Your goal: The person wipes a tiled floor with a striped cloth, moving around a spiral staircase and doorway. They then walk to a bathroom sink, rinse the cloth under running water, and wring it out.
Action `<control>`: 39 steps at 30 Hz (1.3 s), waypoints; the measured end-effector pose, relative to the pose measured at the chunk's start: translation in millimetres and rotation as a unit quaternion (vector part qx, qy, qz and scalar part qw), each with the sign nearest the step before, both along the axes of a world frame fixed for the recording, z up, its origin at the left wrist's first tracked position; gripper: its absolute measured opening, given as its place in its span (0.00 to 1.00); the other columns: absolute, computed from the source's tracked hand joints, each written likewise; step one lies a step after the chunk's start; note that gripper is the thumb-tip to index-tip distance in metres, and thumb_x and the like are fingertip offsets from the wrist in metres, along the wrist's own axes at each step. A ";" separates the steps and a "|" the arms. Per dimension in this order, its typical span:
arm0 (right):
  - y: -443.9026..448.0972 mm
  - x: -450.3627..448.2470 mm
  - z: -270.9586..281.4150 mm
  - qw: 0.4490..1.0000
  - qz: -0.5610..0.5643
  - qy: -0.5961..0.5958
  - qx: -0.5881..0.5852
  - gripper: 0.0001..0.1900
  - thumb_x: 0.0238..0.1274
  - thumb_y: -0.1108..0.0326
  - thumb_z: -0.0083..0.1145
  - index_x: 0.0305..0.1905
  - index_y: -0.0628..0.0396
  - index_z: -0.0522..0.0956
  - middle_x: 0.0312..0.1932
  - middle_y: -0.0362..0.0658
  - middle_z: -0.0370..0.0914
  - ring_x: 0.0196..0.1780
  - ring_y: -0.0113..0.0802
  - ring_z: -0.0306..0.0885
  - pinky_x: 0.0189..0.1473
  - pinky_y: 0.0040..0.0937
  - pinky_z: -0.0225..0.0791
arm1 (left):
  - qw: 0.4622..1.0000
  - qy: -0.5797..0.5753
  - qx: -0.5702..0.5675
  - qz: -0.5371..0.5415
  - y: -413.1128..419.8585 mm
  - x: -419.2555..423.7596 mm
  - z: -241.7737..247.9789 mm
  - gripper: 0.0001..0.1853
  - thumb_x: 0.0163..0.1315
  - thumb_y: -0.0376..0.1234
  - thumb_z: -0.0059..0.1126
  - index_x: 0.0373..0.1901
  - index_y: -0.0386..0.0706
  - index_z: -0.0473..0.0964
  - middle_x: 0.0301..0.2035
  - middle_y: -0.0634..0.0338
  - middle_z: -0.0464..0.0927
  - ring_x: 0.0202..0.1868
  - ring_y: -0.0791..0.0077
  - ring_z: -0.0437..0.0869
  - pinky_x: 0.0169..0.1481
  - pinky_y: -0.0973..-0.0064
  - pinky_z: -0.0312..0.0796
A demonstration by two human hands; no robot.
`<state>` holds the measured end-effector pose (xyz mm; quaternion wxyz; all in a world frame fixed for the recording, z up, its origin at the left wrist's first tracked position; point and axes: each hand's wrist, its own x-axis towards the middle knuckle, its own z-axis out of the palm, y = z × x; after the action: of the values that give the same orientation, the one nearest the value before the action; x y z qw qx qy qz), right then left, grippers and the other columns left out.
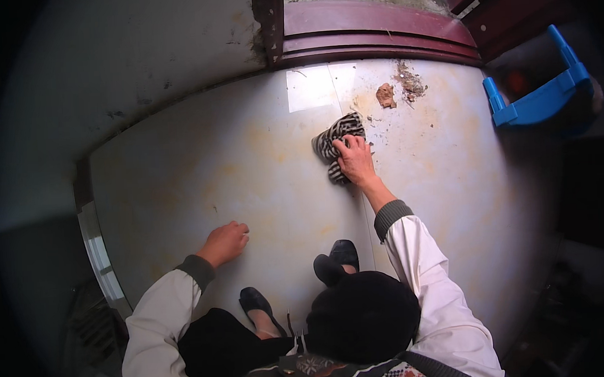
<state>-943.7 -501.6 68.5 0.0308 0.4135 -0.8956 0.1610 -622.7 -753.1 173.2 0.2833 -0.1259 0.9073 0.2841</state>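
My right hand (pixel 355 159) grips a black-and-white striped cloth (pixel 332 139) bunched on the tiled floor (pixel 276 179). The cloth lies flat ahead of the fingers, and a small fold of it sticks out below the hand. My left hand (pixel 228 242) hovers over or rests near the floor at the left, its fingers curled with nothing visible in them; whether it touches the tile I cannot tell. Just beyond the cloth lie a crumpled brown dry leaf (pixel 386 96) and a scatter of dirt crumbs (pixel 410 81).
A dark red door sill (pixel 376 38) runs along the far edge, with an open door (pixel 513 13) at its right. A blue plastic object with two upright posts (pixel 543 99) stands at the right. A stained wall (pixel 162 68) bounds the left. My black shoes (pixel 344 253) are on the floor below.
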 end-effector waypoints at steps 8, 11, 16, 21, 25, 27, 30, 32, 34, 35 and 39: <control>22.7 16.3 105.0 0.982 0.082 -0.114 -0.125 0.25 0.45 0.72 0.66 0.54 0.45 0.78 0.59 0.47 0.72 0.61 0.49 0.69 0.57 0.46 0.65 | 0.997 0.047 0.021 0.062 46.4 -20.9 -41.0 0.14 0.69 0.38 0.50 0.52 0.44 0.74 0.45 0.47 0.79 0.48 0.46 0.82 0.53 0.53 0.75; 71.1 105.5 77.8 0.979 0.133 -0.146 -0.040 0.27 0.41 0.72 0.66 0.53 0.44 0.78 0.58 0.42 0.72 0.62 0.44 0.70 0.54 0.42 0.64 | 0.997 0.044 0.048 0.042 92.7 -33.5 -60.7 0.16 0.69 0.38 0.51 0.56 0.44 0.72 0.46 0.45 0.79 0.49 0.45 0.82 0.54 0.52 0.75; 110.8 104.4 8.8 0.980 0.150 -0.126 -0.017 0.20 0.51 0.67 0.63 0.52 0.42 0.78 0.54 0.38 0.74 0.59 0.42 0.71 0.51 0.42 0.65 | 0.995 -0.022 0.091 -0.045 142.1 -51.2 -61.4 0.19 0.69 0.39 0.51 0.59 0.45 0.71 0.48 0.46 0.79 0.52 0.46 0.81 0.56 0.52 0.74; 70.7 -51.6 1.4 0.997 -0.044 -0.052 0.026 0.21 0.51 0.70 0.63 0.52 0.40 0.78 0.54 0.39 0.74 0.58 0.44 0.70 0.53 0.42 0.67 | 0.993 0.027 0.089 0.071 137.4 -55.5 -74.5 0.19 0.68 0.39 0.52 0.58 0.44 0.73 0.50 0.48 0.80 0.53 0.47 0.81 0.59 0.54 0.73; 8.4 -71.1 61.8 0.996 0.042 -0.030 -0.078 0.24 0.48 0.69 0.65 0.54 0.42 0.77 0.54 0.39 0.75 0.57 0.45 0.71 0.53 0.42 0.68 | 0.971 0.052 0.061 0.227 90.7 -22.4 -87.7 0.19 0.67 0.37 0.52 0.58 0.43 0.74 0.47 0.47 0.82 0.51 0.47 0.82 0.58 0.56 0.74; -7.3 -21.4 100.7 0.985 0.093 -0.066 -0.132 0.27 0.42 0.69 0.67 0.54 0.44 0.77 0.53 0.40 0.76 0.54 0.43 0.73 0.53 0.41 0.69 | 0.936 0.082 0.071 0.336 69.7 -2.4 -96.9 0.20 0.67 0.37 0.52 0.59 0.43 0.74 0.44 0.47 0.83 0.50 0.46 0.83 0.57 0.57 0.74; -6.9 68.6 116.5 0.962 0.187 -0.182 -0.083 0.38 0.37 0.64 0.71 0.63 0.49 0.73 0.52 0.41 0.79 0.52 0.42 0.74 0.52 0.42 0.66 | 0.853 0.034 0.130 0.503 66.8 12.5 -103.4 0.24 0.67 0.31 0.51 0.66 0.45 0.68 0.35 0.54 0.83 0.36 0.65 0.86 0.39 0.66 0.78; -0.9 130.0 79.7 0.930 0.301 -0.213 -0.007 0.39 0.40 0.58 0.73 0.65 0.47 0.72 0.65 0.44 0.70 0.66 0.43 0.68 0.63 0.47 0.62 | 0.804 0.027 0.185 0.565 76.2 9.0 -91.6 0.28 0.66 0.29 0.52 0.69 0.47 0.66 0.34 0.58 0.80 0.32 0.72 0.84 0.32 0.70 0.77; 0.3 167.1 31.5 0.902 0.384 -0.193 0.039 0.41 0.43 0.55 0.73 0.67 0.47 0.70 0.72 0.45 0.63 0.77 0.46 0.56 0.73 0.52 0.53 | 0.782 0.031 0.235 0.576 91.4 13.6 -87.2 0.31 0.65 0.26 0.52 0.72 0.49 0.63 0.32 0.61 0.77 0.29 0.78 0.81 0.28 0.75 0.74; -6.3 175.3 11.1 0.882 0.414 -0.221 0.036 0.41 0.44 0.55 0.73 0.68 0.48 0.70 0.73 0.46 0.62 0.79 0.46 0.53 0.76 0.52 0.51 | 0.782 0.036 0.225 0.580 97.3 21.5 -86.3 0.32 0.65 0.26 0.52 0.72 0.50 0.63 0.33 0.61 0.77 0.29 0.77 0.81 0.28 0.75 0.74; -39.8 113.8 -10.0 0.928 0.336 -0.159 -0.004 0.41 0.44 0.53 0.74 0.65 0.56 0.71 0.71 0.45 0.66 0.76 0.46 0.58 0.74 0.47 0.53 | 0.798 0.042 0.181 0.573 111.2 34.8 -92.4 0.32 0.65 0.28 0.53 0.72 0.52 0.64 0.37 0.58 0.79 0.30 0.72 0.82 0.36 0.72 0.76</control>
<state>-829.9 -541.4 58.4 -0.1664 0.6590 -0.6966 0.2296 -587.9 -641.9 80.8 0.0481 -0.5569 0.6130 0.5584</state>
